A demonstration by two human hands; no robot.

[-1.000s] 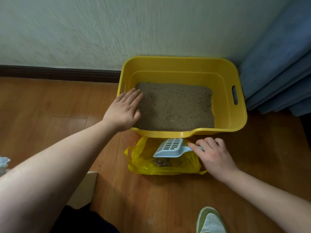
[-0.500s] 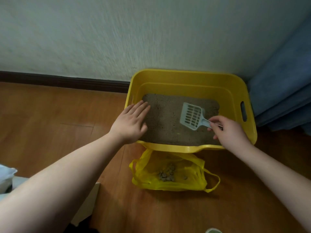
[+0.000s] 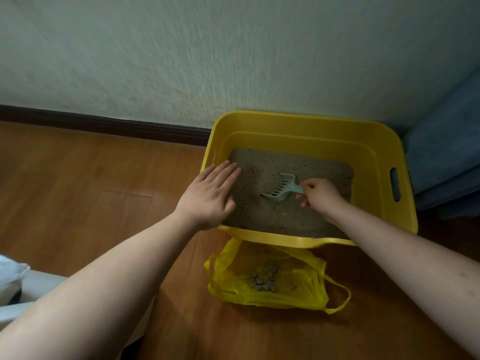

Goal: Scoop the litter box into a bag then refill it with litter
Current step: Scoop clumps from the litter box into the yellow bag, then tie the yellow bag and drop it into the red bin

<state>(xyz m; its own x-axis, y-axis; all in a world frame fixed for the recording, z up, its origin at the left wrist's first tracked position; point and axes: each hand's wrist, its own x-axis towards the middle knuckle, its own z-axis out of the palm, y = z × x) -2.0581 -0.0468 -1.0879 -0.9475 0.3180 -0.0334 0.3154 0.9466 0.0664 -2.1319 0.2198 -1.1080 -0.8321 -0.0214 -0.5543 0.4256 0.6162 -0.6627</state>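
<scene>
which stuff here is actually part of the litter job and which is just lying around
Job: yellow litter box, litter, slotted scoop, yellow plastic bag holding clumps.

Lying about: blue fabric, white object at the left edge.

Left hand (image 3: 209, 197) hides the box's (image 3: 306, 120) near-left corner. Right fingers (image 3: 307, 187) cover the scoop's (image 3: 279, 189) handle end. Curtain (image 3: 446, 157) and a white object (image 3: 11, 278) are cut by the frame edges. Wall texture is blurred.
</scene>
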